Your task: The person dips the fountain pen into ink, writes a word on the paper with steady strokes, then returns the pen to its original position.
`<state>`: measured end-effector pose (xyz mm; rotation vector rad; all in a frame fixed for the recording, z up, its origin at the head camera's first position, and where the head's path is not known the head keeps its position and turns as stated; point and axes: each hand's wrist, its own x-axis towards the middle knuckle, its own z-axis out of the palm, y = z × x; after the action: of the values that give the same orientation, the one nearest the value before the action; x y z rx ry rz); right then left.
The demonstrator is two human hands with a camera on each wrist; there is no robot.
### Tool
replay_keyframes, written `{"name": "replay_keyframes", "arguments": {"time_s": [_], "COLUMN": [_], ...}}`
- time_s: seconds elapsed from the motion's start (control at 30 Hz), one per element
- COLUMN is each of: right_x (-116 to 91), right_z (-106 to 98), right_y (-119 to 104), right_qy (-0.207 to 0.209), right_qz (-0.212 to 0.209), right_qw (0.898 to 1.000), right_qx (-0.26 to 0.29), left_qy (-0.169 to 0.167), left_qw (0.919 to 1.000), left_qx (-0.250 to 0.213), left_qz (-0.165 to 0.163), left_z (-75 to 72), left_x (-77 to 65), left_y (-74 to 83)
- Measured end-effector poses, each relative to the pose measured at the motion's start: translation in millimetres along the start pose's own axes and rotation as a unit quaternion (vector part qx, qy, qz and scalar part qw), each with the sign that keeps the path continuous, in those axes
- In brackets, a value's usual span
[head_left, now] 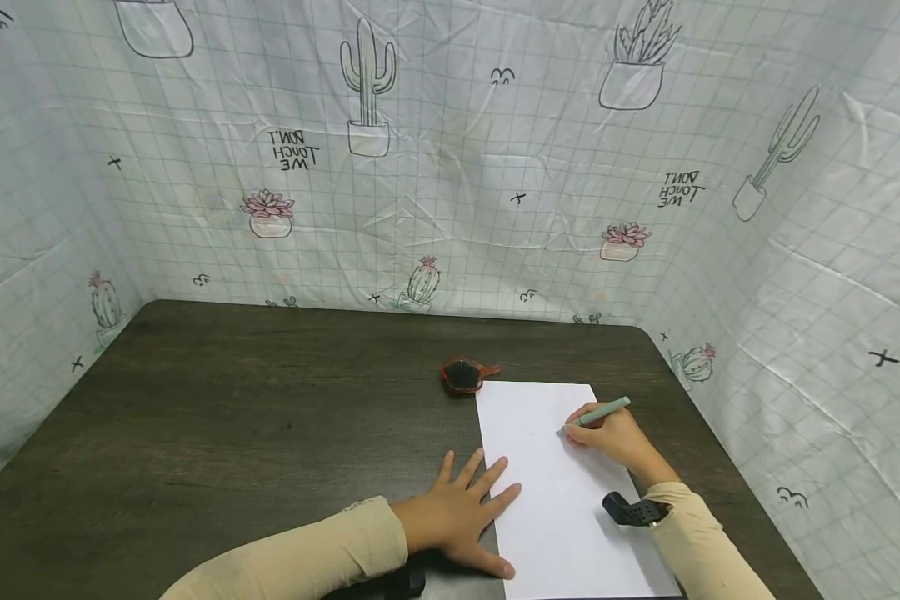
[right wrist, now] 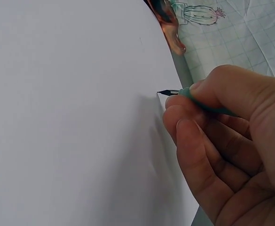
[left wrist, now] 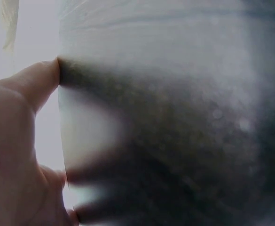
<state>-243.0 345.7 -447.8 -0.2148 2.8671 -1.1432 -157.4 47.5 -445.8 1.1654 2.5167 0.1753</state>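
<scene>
My right hand pinches a green dip pen between thumb and fingers. In the right wrist view the pen's dark pointed nib meets the white paper, where a tiny dark stroke shows higher up. My left hand lies with fingers spread across the sheet's left edge, some fingertips on the paper and the palm side over the table. In the left wrist view the thumb and part of the palm appear, the rest blurred.
A small reddish-brown dish with a handle and dark contents stands by the paper's top left corner. The dark wooden table stretches left. Patterned white cloth encloses the back and sides. A black wrist device sits on my right wrist.
</scene>
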Motion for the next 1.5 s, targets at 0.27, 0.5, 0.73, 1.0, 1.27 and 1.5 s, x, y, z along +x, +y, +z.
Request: {"name": "replay_keyframes", "arguments": {"time_s": [0.27,0.5,0.73,1.0,1.27,1.5], "right_x": [-2.2,-2.7,1.4,13.9,20.2,19.6], "right_z": [-3.8,-2.6,5.6,14.2,20.4,23.2], "right_y": [2.1,3.7,-0.2,-12.5,-18.6,-19.9], "right_qy": [0.010,0.018,0.032,0.064,0.089,0.102], "right_qz": [0.008,0.018,0.013,0.004,-0.012,-0.024], "right_qw": [1.000,1.000,0.999,0.997,0.994,0.992], "right_qx": [-0.006,-0.015,0.016,-0.033,-0.058,-0.071], "left_qy": [0.003,0.004,0.001,0.001,0.005,0.002], "left_qw": [1.0000,1.0000,1.0000,1.0000,0.9999,1.0000], "left_qx": [0.003,-0.007,-0.003,0.003,0.009,0.006], "left_qz": [0.002,0.004,0.000,0.002,0.003,0.001], "left_z": [0.5,-0.1,-0.5,-0.1,0.8,-0.6], "left_x": [0.5,-0.4,-1.4,-0.7,0.2,-0.6], "left_y": [-0.9,-1.2,-0.9,-0.4,-0.6,-0.8]}}
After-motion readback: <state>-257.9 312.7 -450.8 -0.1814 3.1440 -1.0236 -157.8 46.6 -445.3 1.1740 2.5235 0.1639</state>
